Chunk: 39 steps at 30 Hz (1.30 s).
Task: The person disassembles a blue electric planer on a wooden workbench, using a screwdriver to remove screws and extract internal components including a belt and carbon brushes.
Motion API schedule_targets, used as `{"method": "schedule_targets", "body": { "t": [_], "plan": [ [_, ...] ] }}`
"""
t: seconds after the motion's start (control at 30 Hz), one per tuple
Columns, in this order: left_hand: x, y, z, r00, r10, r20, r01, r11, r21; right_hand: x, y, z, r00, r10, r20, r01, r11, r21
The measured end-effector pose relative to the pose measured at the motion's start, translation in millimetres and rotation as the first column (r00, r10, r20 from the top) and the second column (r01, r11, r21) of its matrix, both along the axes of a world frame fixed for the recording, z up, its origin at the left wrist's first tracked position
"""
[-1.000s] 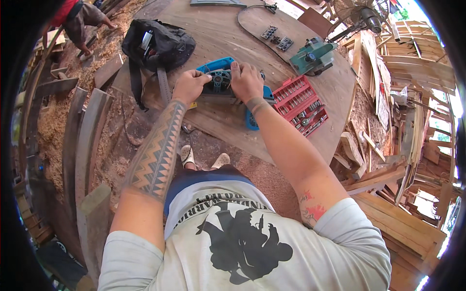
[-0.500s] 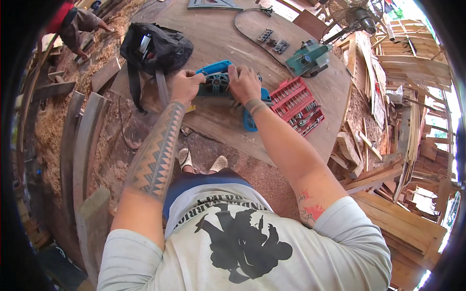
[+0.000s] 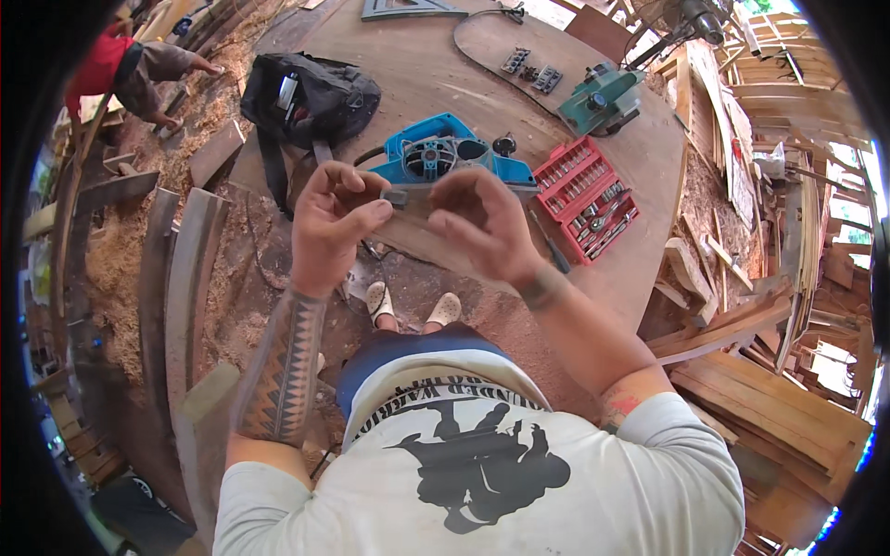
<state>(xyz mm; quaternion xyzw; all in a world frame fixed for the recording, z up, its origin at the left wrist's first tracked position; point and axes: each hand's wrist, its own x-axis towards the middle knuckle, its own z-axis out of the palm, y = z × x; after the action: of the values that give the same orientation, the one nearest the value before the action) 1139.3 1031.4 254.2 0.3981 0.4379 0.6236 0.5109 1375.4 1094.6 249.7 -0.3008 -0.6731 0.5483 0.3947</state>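
On the table, a blue electric hand planer [image 3: 512, 170] lies on its side with its round inner parts exposed. My left hand [image 3: 326, 225] is raised on the near side of it, closed, with thumb and fingers pinching a small grey piece [image 3: 397, 197]. What that piece is cannot be made out. Facing it, my right hand [image 3: 484, 225] hovers with curved fingers apart from the thumb, and nothing shows in it. It covers part of the table in front of the planer. A screwdriver [image 3: 551, 243] rests to its right, beside a red socket-set case [image 3: 582, 206].
A black bag [image 3: 320, 104] sits at the table's left. Farther back right are a green power tool [image 3: 601, 100], small metal parts [image 3: 532, 72] and a fan [image 3: 703, 18]. Planks [image 3: 190, 278] stand at left, more timber [image 3: 769, 408] at right. A person in red [image 3: 102, 65] is far left.
Both hands have come off the planer and back toward me, uncovering its inner parts. A small grey piece now shows in my left fingers. My right hand has opened away from the tool.
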Motion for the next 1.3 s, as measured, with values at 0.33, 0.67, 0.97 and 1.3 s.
{"method": "schedule_targets", "body": {
  "t": [0.33, 0.67, 0.97, 1.3],
  "plan": [
    [37, -28, 17, 0.565, -0.209, 0.798, 0.281, 0.958, 0.052, -5, -24, 63, 0.992, -0.01, -0.126, 0.062, 0.905, 0.42],
    [60, -31, 39, 0.882, -0.068, 0.467, 0.15, 0.978, -0.142, 21, -20, 44, 0.997, -0.008, -0.083, 0.029, 0.968, 0.249],
    [77, -42, 53, 0.985, -0.07, 0.157, 0.081, 0.995, -0.065, 38, -42, 36, 0.918, 0.01, -0.396, -0.134, 0.949, -0.287],
    [71, -38, 40, 0.925, -0.125, 0.36, 0.194, 0.967, -0.163, 44, -28, 68, 0.998, 0.04, -0.045, -0.028, 0.972, 0.235]
  ]
}}
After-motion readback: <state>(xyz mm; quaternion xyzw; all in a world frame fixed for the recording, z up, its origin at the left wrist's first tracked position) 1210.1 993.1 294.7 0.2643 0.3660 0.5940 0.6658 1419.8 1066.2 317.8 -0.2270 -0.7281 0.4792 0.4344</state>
